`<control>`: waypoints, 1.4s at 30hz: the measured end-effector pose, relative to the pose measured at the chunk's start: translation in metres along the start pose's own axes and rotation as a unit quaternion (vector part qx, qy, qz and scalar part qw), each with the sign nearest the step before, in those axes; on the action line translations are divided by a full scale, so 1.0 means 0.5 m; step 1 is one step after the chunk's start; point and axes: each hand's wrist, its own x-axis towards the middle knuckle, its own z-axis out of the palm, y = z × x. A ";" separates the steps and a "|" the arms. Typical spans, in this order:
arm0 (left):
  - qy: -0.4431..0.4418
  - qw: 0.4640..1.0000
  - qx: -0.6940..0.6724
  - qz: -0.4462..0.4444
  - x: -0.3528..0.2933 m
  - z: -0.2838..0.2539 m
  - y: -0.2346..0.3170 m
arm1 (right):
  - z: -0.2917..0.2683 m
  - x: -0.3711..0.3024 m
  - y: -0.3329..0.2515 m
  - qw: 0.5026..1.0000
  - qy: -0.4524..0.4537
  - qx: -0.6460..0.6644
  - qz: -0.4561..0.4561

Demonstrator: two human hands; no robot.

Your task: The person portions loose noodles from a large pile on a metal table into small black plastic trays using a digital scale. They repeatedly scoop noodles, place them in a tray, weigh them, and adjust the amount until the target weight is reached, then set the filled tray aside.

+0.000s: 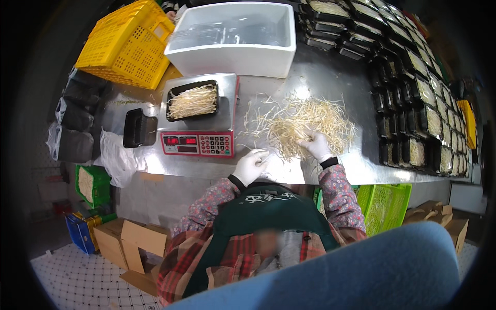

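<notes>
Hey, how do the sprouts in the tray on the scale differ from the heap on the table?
The sprouts sit within the black tray; the heap spreads loose, with stray strands at its edges. The heap covers more area than the tray's sprouts. The right hand touches the heap; the tray's sprouts have no hand on them. Both are pale, thin strands.

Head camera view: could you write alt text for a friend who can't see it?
A person's white-gloved right hand touches loose bean sprouts heaped on a metal table, the gloved left hand close by. Left of the heap, a black tray of sprouts sits on a digital scale. Packed trays stand right; a white foam box and yellow crate sit behind.
</notes>
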 end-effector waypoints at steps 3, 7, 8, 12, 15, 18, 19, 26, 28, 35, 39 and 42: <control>-0.016 0.998 -0.006 0.058 0.008 -0.002 0.000 | -0.007 0.009 -0.001 0.995 -0.026 -0.093 -0.003; -0.080 0.996 -0.001 0.031 0.010 -0.024 -0.001 | -0.044 0.039 0.004 0.999 -0.030 0.024 0.002; -0.080 0.996 0.009 0.034 -0.010 -0.033 -0.008 | -0.036 0.038 -0.010 0.994 -0.042 0.105 0.011; -0.128 0.990 0.029 0.043 -0.030 -0.075 0.008 | -0.012 0.024 0.094 0.997 -0.052 -0.056 0.031; -0.123 0.987 0.027 0.104 -0.043 -0.157 0.056 | -0.005 0.030 0.076 0.993 -0.042 0.087 0.069; -0.018 0.986 -0.038 0.162 -0.044 -0.265 0.106 | -0.001 0.036 -0.023 0.981 -0.061 0.141 0.122; 0.037 0.983 -0.018 0.180 -0.040 -0.301 0.114 | 0.011 0.041 -0.008 0.993 -0.059 -0.072 0.069; 0.316 0.946 0.039 0.057 0.022 -0.566 -0.040 | 0.013 0.100 -0.157 0.999 -0.001 0.048 0.025; 0.292 0.955 0.019 0.056 0.060 -0.598 -0.108 | 0.014 0.127 -0.276 0.991 0.004 0.129 -0.025; 0.246 0.958 -0.073 0.126 0.162 -0.580 -0.110 | 0.189 0.266 -0.579 0.966 -0.035 -0.107 -0.232; 0.209 0.942 0.216 0.150 0.168 -0.572 -0.080 | 0.329 0.312 -0.563 0.920 -0.100 -0.226 -0.304; 0.159 0.911 0.325 0.198 0.160 -0.568 -0.076 | 0.343 0.313 -0.571 0.910 -0.155 -0.256 -0.287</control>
